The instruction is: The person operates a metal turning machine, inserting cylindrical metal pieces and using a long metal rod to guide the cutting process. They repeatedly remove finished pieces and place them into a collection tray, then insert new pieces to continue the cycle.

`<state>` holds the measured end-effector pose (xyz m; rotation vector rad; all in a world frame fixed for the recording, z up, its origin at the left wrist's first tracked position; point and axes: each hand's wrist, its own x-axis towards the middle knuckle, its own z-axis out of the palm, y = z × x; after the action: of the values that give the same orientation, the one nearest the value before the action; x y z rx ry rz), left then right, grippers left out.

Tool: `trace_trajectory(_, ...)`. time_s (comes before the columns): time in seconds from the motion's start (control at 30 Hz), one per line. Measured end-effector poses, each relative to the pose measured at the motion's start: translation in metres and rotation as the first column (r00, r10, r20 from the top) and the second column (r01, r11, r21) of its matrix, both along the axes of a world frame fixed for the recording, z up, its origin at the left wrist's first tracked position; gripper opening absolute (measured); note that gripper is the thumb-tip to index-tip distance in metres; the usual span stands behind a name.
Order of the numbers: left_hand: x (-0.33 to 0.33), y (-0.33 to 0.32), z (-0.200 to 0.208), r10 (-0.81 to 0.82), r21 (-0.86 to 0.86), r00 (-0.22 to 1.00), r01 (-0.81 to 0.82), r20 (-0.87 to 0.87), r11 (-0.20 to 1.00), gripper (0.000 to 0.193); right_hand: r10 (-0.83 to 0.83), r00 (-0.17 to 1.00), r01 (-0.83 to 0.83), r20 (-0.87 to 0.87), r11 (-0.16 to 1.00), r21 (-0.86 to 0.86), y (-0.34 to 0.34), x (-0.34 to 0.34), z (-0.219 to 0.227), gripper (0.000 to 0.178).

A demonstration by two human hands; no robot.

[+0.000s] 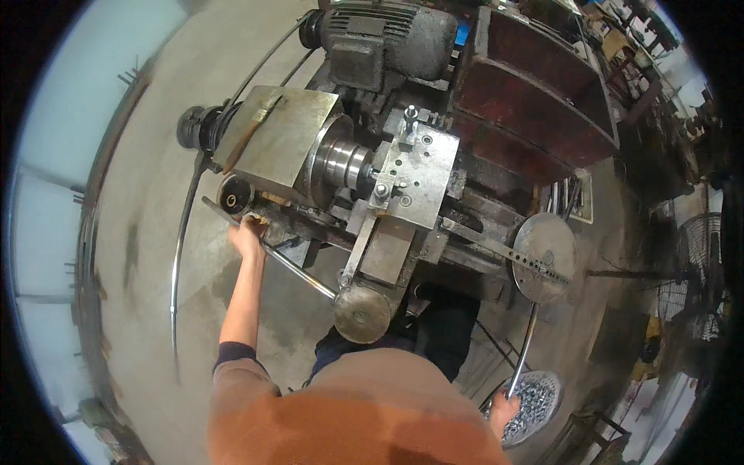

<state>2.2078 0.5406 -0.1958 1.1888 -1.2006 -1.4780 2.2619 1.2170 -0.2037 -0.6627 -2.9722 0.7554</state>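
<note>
A small lathe stands before me, with a metal headstock (267,143), a shiny round chuck (345,163) and a flat steel tool plate (426,170). My left hand (248,236) is at the near side of the headstock, below a round black part with a brass-coloured centre (232,200). Its fingers are closed; what they hold, if anything, is too small to name. Low on the right, my right hand (504,409) wraps round a steel lever (527,341) that runs down from a round metal disc (545,258).
Another disc (362,314) with a rod handle (298,270) sits close to my body. A basin of small metal pieces (529,407) stands beside my right hand. Behind are a motor (387,43) and a dark red metal box (535,93). A wooden-handled brush (252,136) lies on the headstock.
</note>
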Motion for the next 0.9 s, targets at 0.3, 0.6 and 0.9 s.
trace_trajectory(0.3,-0.008,0.001,-0.007,0.023,-0.008,0.999,-0.024,-0.044,1.000,0.021,0.109,0.979,-0.199,0.170,0.661,0.723,0.158,-0.153,-0.001,0.036)
trace_trajectory(0.6,0.063,-0.033,-0.048,-0.222,0.068,0.971,0.216,0.087,0.974,0.039,0.190,0.936,0.021,-0.297,0.811,0.584,0.048,-0.157,0.004,0.084)
trace_trajectory(0.9,0.056,-0.040,-0.126,0.083,0.263,-0.283,0.945,0.956,0.193,0.033,0.227,0.956,-0.244,-0.184,0.967,-0.075,-0.044,-0.090,-0.009,0.044)
